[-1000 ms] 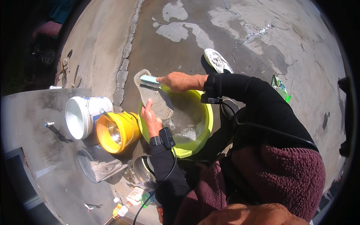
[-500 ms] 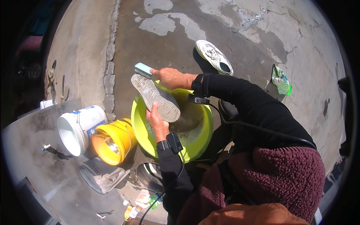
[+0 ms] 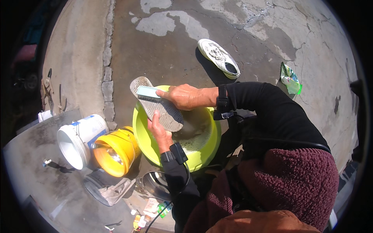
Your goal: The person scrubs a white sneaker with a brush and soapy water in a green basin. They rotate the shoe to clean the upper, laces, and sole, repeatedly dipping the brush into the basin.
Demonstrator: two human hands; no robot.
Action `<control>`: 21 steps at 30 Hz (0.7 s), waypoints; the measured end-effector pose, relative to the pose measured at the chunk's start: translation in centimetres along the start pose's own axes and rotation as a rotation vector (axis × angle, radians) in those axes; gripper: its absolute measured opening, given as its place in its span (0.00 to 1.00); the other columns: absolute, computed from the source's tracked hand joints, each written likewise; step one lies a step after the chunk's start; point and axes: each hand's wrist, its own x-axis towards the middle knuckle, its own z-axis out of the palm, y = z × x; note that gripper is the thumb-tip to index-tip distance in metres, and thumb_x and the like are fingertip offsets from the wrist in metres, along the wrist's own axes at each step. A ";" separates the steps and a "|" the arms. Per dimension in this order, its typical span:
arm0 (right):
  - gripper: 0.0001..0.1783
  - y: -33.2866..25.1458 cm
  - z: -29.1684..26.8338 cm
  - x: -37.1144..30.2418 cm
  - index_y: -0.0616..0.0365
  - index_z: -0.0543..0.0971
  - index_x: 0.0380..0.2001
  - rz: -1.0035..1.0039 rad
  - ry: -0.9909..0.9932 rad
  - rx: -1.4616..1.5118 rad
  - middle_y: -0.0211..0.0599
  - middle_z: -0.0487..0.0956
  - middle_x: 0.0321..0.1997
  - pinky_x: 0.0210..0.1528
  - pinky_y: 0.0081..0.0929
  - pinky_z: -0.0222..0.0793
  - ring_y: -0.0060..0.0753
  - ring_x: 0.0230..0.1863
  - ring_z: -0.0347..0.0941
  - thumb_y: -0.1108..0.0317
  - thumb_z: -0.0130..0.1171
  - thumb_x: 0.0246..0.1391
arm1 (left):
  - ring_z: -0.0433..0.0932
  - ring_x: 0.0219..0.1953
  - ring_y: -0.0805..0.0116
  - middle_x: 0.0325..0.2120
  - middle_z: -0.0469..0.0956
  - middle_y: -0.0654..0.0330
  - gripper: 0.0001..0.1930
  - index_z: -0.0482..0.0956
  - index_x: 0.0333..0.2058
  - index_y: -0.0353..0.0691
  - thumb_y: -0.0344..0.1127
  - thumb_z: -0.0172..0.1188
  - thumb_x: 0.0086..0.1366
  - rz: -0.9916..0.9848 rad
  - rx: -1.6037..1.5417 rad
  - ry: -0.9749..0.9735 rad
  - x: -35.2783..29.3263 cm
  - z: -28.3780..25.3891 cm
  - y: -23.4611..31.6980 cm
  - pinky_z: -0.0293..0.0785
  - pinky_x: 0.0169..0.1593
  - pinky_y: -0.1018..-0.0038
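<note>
My left hand (image 3: 158, 131) grips a shoe (image 3: 168, 117) from below, its greyish ridged sole turned up, over the rim of a lime-green basin (image 3: 144, 136). A light blue scrub brush (image 3: 148, 91) is held in my right hand (image 3: 185, 96), its dark bristles down against the sole near the narrow middle. Cloudy water with foam (image 3: 196, 140) lies in the basin beneath. Another shoe, a white sneaker (image 3: 218, 58), rests on the wet concrete beyond the basin.
Left of the basin, a white bucket (image 3: 74, 149) and a yellow bucket (image 3: 110, 157) lie tilted. Nearer me are a grey tub (image 3: 92, 190) with a cloth (image 3: 116, 191), a metal pot (image 3: 154, 184) and small bottles (image 3: 149, 209). A green-white packet (image 3: 290, 80) lies at right.
The brush has moved from the far tip of the sole down toward its middle, my right hand with it. The view has shifted slightly.
</note>
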 end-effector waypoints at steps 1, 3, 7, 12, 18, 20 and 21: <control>0.33 0.3 -0.1 0.3 0.55 0.64 0.67 -0.035 0.079 -0.017 0.63 0.77 0.41 0.42 0.44 0.75 0.61 0.43 0.78 0.74 0.51 0.57 | 0.76 0.50 0.59 0.51 0.74 0.53 0.24 0.65 0.61 0.34 0.32 0.54 0.66 0.006 -0.001 -0.004 0.0 0.0 -0.1 0.73 0.55 0.62; 0.29 0.6 -0.2 0.6 0.57 0.66 0.64 -0.069 0.126 -0.055 0.61 0.78 0.40 0.40 0.46 0.75 0.61 0.41 0.79 0.72 0.52 0.57 | 0.76 0.50 0.59 0.51 0.74 0.53 0.25 0.65 0.61 0.34 0.32 0.54 0.66 0.009 0.013 -0.015 0.0 -0.1 -0.1 0.73 0.55 0.62; 0.24 1.0 -1.7 4.1 0.59 0.71 0.58 -0.005 0.182 -0.092 0.58 0.81 0.36 0.38 0.47 0.75 0.58 0.39 0.80 0.71 0.52 0.56 | 0.76 0.51 0.58 0.51 0.74 0.53 0.25 0.65 0.61 0.34 0.32 0.54 0.67 -0.019 0.055 -0.013 0.5 -0.2 0.3 0.73 0.55 0.62; 0.28 1.0 -0.8 0.3 0.55 0.68 0.63 0.028 -0.035 0.039 0.58 0.80 0.39 0.43 0.48 0.74 0.58 0.42 0.79 0.70 0.53 0.58 | 0.76 0.51 0.58 0.51 0.74 0.53 0.25 0.65 0.61 0.34 0.31 0.54 0.66 -0.033 -0.037 -0.039 0.7 -0.3 0.4 0.73 0.55 0.61; 0.28 1.6 -1.8 3.7 0.57 0.70 0.60 -0.041 0.198 -0.107 0.54 0.82 0.33 0.37 0.48 0.74 0.58 0.38 0.80 0.71 0.54 0.54 | 0.75 0.51 0.58 0.52 0.74 0.52 0.25 0.64 0.61 0.33 0.31 0.52 0.67 -0.027 0.028 -0.036 0.7 -0.3 0.0 0.73 0.56 0.61; 0.29 1.5 -1.9 4.0 0.57 0.69 0.62 -0.046 0.246 -0.062 0.55 0.82 0.34 0.39 0.48 0.74 0.59 0.39 0.80 0.71 0.54 0.54 | 0.74 0.53 0.56 0.53 0.72 0.51 0.27 0.62 0.63 0.33 0.29 0.53 0.65 -0.041 0.042 -0.008 0.9 -0.5 0.3 0.73 0.56 0.60; 0.29 1.4 -1.9 4.0 0.56 0.68 0.62 -0.009 0.126 -0.057 0.56 0.81 0.36 0.40 0.48 0.74 0.59 0.40 0.79 0.70 0.54 0.55 | 0.74 0.53 0.56 0.53 0.72 0.51 0.27 0.62 0.63 0.34 0.29 0.53 0.65 -0.038 0.018 -0.022 1.0 -0.6 0.3 0.73 0.56 0.60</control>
